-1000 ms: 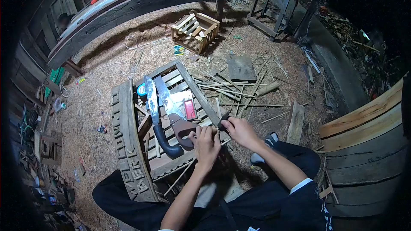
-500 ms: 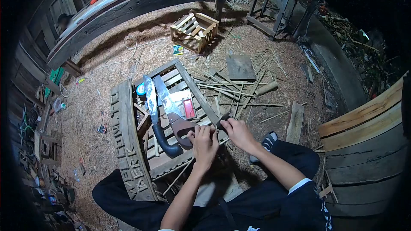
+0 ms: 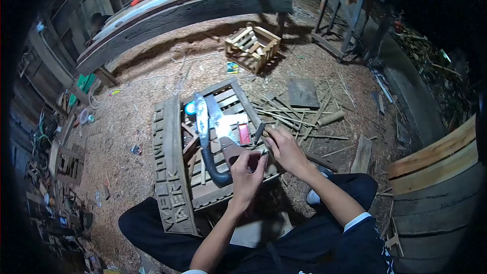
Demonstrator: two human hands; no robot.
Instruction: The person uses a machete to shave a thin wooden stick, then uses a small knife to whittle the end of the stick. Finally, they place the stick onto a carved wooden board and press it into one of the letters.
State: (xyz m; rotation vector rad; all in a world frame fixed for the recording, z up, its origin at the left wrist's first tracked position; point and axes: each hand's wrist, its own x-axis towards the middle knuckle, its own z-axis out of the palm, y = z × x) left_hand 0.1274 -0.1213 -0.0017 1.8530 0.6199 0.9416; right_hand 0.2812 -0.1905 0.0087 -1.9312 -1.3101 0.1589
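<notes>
My right hand (image 3: 288,149) is wrapped round the handle of a small hammer (image 3: 260,132), its dark head pointing left. Just left of it, my left hand (image 3: 248,175) pinches something too small to make out above the right edge of a slatted wooden crate (image 3: 248,104). On the crate lie a machete (image 3: 202,122) with a dark curved handle, a handsaw (image 3: 217,119) with a brown handle, a red box (image 3: 244,134) and a blue round container (image 3: 190,108). A carved board (image 3: 170,157) stands along the crate's left side.
Beyond the crate are a long wooden bench (image 3: 187,18), a small slatted crate (image 3: 252,48) and a trestle (image 3: 342,18). Thin sticks (image 3: 284,114) and a flat board (image 3: 303,93) lie right of centre. Planks (image 3: 433,160) stand at the far right.
The view has shifted, so the scene sits lower and further right. The hammer head now shows clearly, raised beside my left hand.
</notes>
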